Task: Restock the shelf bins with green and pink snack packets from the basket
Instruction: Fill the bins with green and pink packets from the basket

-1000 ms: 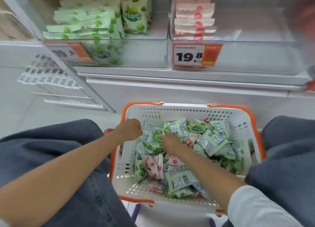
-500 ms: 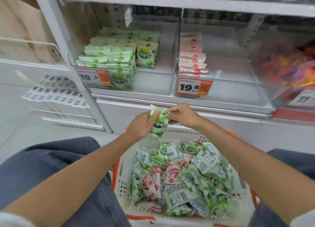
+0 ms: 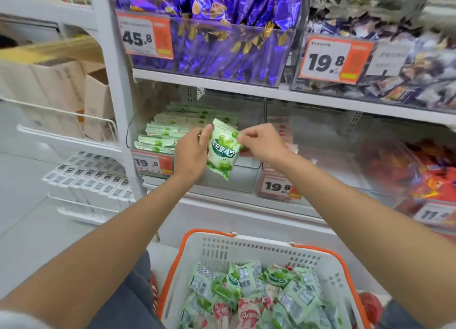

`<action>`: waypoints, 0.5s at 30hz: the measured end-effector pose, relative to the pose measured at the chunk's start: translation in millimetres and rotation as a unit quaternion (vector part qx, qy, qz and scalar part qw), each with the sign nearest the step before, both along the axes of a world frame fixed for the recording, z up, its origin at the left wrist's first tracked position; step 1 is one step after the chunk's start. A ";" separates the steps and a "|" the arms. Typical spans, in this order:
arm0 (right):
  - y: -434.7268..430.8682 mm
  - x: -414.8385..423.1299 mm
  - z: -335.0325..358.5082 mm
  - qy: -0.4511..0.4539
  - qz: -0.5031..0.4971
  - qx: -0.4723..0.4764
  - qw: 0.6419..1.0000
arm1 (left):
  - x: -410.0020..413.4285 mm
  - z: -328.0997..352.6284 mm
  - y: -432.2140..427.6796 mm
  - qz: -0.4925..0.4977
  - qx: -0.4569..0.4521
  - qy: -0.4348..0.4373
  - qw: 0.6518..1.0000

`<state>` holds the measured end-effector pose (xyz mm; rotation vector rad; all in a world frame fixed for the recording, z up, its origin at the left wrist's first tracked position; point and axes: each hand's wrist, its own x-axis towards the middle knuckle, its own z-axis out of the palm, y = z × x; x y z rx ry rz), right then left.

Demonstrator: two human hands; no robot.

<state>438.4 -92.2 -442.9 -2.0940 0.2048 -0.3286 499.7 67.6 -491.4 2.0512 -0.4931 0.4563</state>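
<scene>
A green snack packet is held up in front of the lower shelf, tilted, its printed face towards me. My left hand grips its left edge and my right hand pinches its upper right corner. Behind it a clear bin holds rows of stacked green packets. The clear bin to the right shows a few pink packets, mostly hidden by my right hand. Below, the white basket with orange rim holds several green and pink packets.
The upper shelf carries a bin of purple bags and a bin of mixed dark wrappers. Red and orange packets fill a bin at right. Cardboard boxes and white barcode boxes stand at left.
Both hands left the basket with a green packet and lifted it up to the green bin's front. My view rose from the basket to the shelves.
</scene>
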 end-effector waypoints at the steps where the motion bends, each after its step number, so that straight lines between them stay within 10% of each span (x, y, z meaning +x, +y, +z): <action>1: 0.0 13.2 2.4 -0.013 -0.032 -0.051 0.998 | 13.9 2.6 1.3 0.017 0.028 -0.021 0.999; 10: -3.9 117.5 -36.1 0.141 -0.149 -0.223 0.953 | 80.7 -28.8 14.7 0.050 0.202 -0.101 0.973; 15: 0.6 132.6 -69.2 0.123 -0.214 -0.023 0.969 | 81.4 -29.8 14.6 0.051 0.195 -0.102 0.974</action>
